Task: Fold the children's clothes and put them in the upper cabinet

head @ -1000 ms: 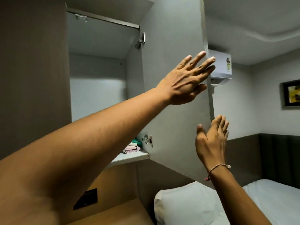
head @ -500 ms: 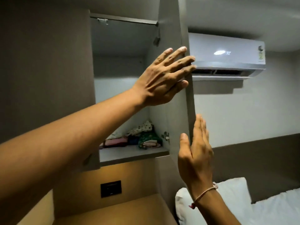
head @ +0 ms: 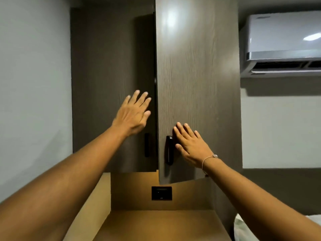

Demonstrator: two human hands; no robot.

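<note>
The upper cabinet has two dark wood-grain doors. Its left door looks closed. Its right door stands slightly ajar, its lower edge hanging forward of the cabinet. My right hand lies flat on the right door beside its black handle, fingers spread, a thin bracelet at the wrist. My left hand is raised with fingers spread in front of the left door, above that door's handle. Neither hand holds anything. The folded clothes inside are hidden behind the doors.
Below the cabinet is a lit wooden niche with a shelf top and a black wall socket. A white air conditioner hangs on the wall at upper right. A white pillow corner shows at lower right.
The right door has swung from wide open to nearly closed, hiding the shelf of folded clothes. My right hand moved onto its front by the handle; my left hand came off the door's edge.
</note>
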